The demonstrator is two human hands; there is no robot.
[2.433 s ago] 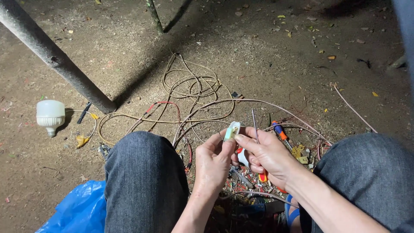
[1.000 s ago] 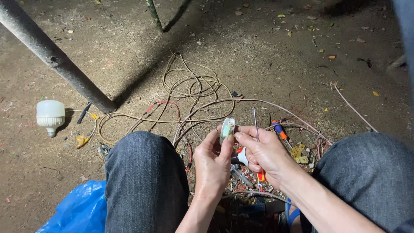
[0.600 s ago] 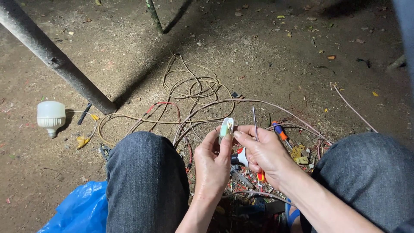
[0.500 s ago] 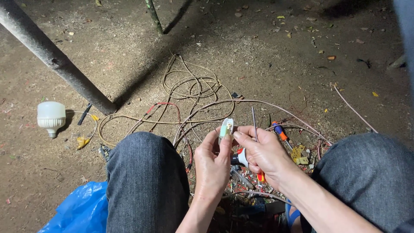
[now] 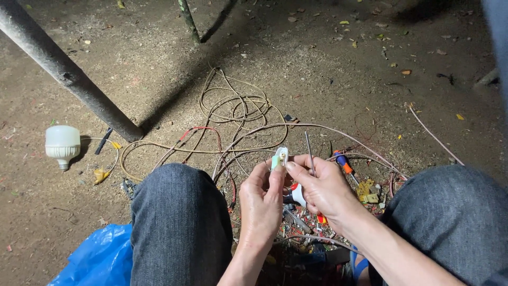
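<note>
Wires (image 5: 233,114), bulb (image 5: 62,144), pole (image 5: 63,71) surround hands' white fitting (image 5: 279,157).

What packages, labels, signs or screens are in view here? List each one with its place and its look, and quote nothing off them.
No labels, signs or screens show.
Blue plastic bag: the only wrapping in view, crumpled on the dirt at bottom left beside the left knee; glossy blue, contents hidden.
Small white and green part: pinched by the left hand, with the right hand touching it; too small to tell whether it carries a label.
</note>
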